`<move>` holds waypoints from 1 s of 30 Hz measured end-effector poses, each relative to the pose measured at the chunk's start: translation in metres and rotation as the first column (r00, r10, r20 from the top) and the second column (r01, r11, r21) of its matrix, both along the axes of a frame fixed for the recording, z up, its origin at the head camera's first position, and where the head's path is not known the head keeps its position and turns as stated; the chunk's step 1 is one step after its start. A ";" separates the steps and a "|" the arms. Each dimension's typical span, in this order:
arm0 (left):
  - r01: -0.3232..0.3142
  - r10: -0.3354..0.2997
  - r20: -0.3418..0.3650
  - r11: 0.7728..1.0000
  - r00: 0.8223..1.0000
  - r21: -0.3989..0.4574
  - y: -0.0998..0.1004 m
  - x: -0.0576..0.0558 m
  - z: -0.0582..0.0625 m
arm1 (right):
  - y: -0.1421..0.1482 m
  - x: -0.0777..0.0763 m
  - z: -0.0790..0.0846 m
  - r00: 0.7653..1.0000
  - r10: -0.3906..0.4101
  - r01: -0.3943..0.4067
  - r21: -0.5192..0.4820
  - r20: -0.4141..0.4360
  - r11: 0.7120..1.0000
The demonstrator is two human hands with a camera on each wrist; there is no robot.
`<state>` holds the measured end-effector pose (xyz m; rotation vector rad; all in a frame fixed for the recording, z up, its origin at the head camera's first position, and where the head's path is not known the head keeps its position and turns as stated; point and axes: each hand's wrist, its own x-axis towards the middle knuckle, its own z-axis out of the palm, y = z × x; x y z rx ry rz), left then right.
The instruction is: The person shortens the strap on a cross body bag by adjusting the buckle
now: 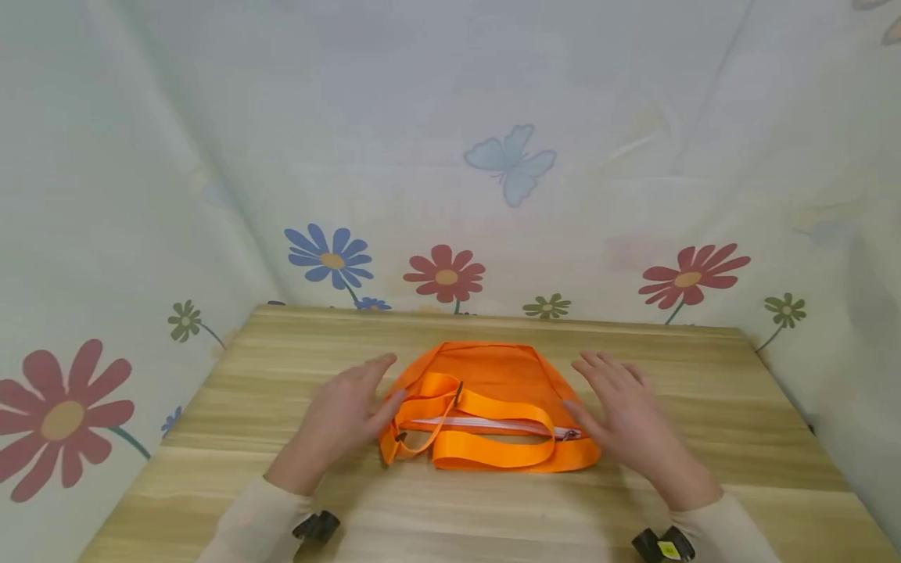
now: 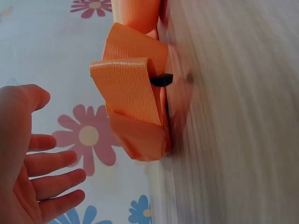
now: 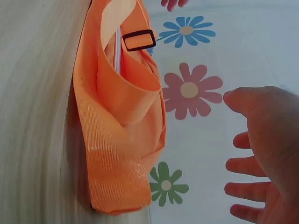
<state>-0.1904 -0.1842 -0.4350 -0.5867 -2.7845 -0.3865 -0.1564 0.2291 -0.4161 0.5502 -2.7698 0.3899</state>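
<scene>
Small screened-off booth (image 1: 91, 172), bldg type unclear: pale sheeting (image 1: 366, 102) w/ flower & butterfly prints (image 1: 511, 164) stands along far, L & R edges of wood-grain tabletop (image 1: 739, 407).

Light is soft, with weak shadows on the table (image 1: 479, 516); in head view, left hand (image 1: 341, 416) and right hand (image 1: 631, 414) look slightly blurred.
</scene>
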 end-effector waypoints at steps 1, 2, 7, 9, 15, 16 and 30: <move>-0.001 0.001 -0.008 1.000 1.000 0.001 0.002 0.000 0.000 | -0.003 -0.001 0.000 1.000 0.013 -0.013 -0.007 0.002 1.000; 0.001 -0.001 -0.019 1.000 1.000 0.001 0.003 0.000 0.000 | -0.005 -0.002 0.000 1.000 0.026 -0.026 -0.013 0.000 1.000; 0.034 -0.034 -0.058 0.999 0.998 -0.006 0.012 -0.002 0.000 | -0.016 -0.006 -0.003 0.996 0.083 -0.084 -0.035 -0.028 0.996; 0.046 -0.047 -0.047 0.999 0.998 -0.012 0.016 -0.003 0.000 | -0.020 -0.007 -0.005 0.995 0.097 -0.098 -0.032 -0.038 0.995; 0.115 -0.117 -0.054 0.992 0.992 -0.044 0.027 -0.005 -0.001 | -0.030 -0.010 -0.009 0.992 0.125 -0.126 -0.034 -0.023 0.991; 0.130 -0.132 -0.062 0.990 0.989 -0.047 0.029 -0.005 -0.001 | -0.031 -0.010 -0.009 0.991 0.134 -0.135 -0.036 -0.021 0.990; 0.165 -0.165 0.068 0.986 0.984 0.011 0.052 -0.010 0.002 | -0.057 -0.020 -0.010 0.980 0.196 -0.195 -0.029 0.032 0.980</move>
